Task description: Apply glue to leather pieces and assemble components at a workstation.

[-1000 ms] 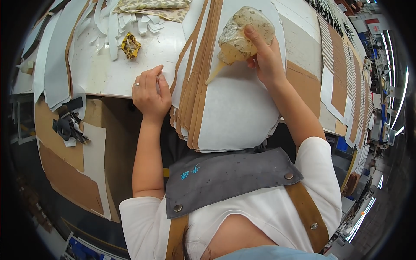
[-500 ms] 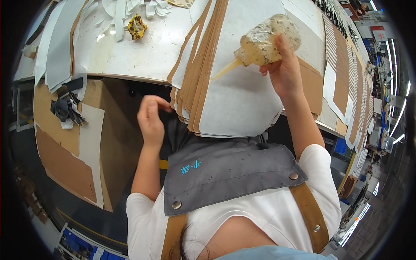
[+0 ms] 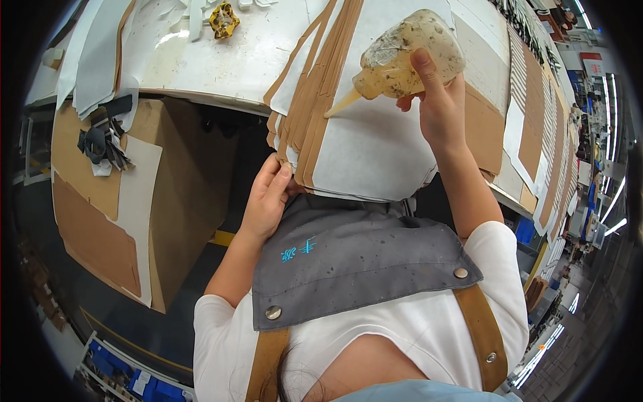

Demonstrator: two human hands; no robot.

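Observation:
Tipped down to the left, a cloudy, stained squeeze bottle point(image 3: 408, 53) with yellowish liquid is in my right hand point(image 3: 442, 110), thumb on its side. Its long nozzle points at the brown edge of the top sheet, and the tip appears to touch it. Beneath lies a fanned stack of white-faced sheets point(image 3: 382, 151) with overlapping brown edges, jutting over the table's near edge. My left hand point(image 3: 268, 197) pinches the stack's near left corner, thumb on top; its other fingers are partly hidden.
White strips and a crumpled yellow-and-black lump point(image 3: 224, 20) lie on the white table point(image 3: 181, 67). Below at left, a cardboard box point(image 3: 181, 174) has dark scraps point(image 3: 107, 137) on it. Brown and white pieces point(image 3: 529, 114) line the right side.
My left hand has moved right and taken hold of the stack's near corner. The bottle has shifted slightly left, and its nozzle tip has come down to the sheet's edge.

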